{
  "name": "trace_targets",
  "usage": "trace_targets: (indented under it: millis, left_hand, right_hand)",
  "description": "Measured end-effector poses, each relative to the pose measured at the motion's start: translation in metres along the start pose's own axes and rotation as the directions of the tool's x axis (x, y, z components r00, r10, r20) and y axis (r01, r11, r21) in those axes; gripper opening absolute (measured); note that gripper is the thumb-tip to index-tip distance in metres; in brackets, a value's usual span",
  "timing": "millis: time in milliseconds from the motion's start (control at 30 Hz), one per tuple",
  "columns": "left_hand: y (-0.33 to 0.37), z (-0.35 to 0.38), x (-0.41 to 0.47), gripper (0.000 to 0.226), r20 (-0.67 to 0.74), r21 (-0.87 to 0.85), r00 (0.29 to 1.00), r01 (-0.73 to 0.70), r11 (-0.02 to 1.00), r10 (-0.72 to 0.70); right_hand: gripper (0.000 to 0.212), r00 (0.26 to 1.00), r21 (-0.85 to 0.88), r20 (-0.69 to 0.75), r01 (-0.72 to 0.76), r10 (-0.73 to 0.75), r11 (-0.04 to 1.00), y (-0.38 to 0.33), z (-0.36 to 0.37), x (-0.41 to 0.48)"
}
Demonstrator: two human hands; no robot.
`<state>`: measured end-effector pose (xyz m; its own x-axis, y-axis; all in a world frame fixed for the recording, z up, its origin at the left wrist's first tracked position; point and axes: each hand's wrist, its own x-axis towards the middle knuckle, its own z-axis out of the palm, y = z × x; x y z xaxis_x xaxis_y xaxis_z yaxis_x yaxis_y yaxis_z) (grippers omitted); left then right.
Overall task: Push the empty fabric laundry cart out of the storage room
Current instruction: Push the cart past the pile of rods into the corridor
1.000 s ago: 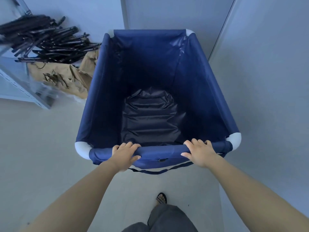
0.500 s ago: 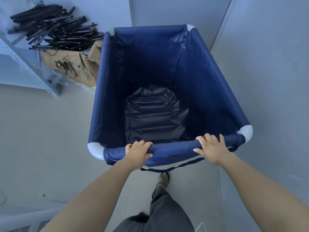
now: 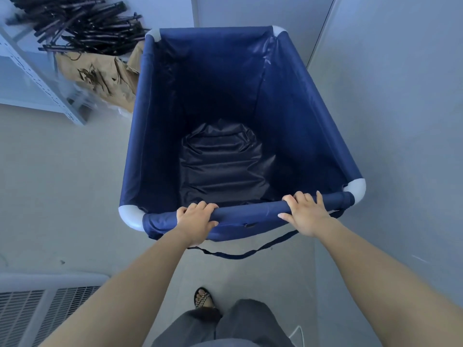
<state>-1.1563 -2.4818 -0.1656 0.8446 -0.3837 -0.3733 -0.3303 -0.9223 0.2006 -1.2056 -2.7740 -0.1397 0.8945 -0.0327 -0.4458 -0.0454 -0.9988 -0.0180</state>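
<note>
A deep navy fabric laundry cart (image 3: 310, 116) with white rounded corner pieces fills the middle of the view. Nothing lies inside it; only its dark wrinkled bottom shows. My left hand (image 3: 194, 222) grips the near top rail left of centre. On the same rail, close to the near right corner, my right hand (image 3: 307, 212) holds on with fingers curled over it. A dark strap hangs in a loop under the near rail. The wheels are hidden.
A grey metal shelf (image 3: 35, 71) at the upper left carries a pile of black hangers (image 3: 82, 23) and crumpled brown paper (image 3: 100, 76). A pale wall (image 3: 400, 121) runs close along the cart's right side. A white louvred grille (image 3: 37, 309) lies at the lower left. My sandalled foot (image 3: 203, 298) is on the floor.
The cart and my hands have shifted to the right in view, closer to the right wall. The shelf has slid left, and the grille has come into view at the lower left.
</note>
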Motion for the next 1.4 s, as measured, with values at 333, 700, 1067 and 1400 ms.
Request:
trace_targets:
  millis: [333, 700, 1067, 1400]
  left_hand:
    - [0.032, 0.017, -0.058, 0.048, 0.032, -0.008, 0.993, 0.112, 0.994, -0.112]
    - [0.071, 0.054, -0.142, 0.047, 0.003, -0.069, 0.986, 0.165, 0.984, -0.165]
    - [0.083, 0.075, -0.190, 0.043, 0.054, -0.017, 0.991, 0.123, 0.992, -0.122]
    - [0.067, 0.067, -0.196, 0.043, 0.118, -0.006, 0.992, 0.053, 0.999, -0.052]
  right_hand:
    - [0.050, 0.993, 0.006, 0.071, 0.095, -0.096, 0.995, 0.014, 0.022, -0.047]
    - [0.050, 0.938, -0.086, 0.009, 0.345, -0.345, 0.935, 0.038, 0.054, -0.101]
    - [0.056, 0.940, -0.197, -0.092, 0.306, -0.329, 0.931, 0.037, 0.096, -0.158]
    - [0.056, 0.972, -0.203, -0.067, 0.208, -0.225, 0.957, 0.013, 0.103, -0.180]
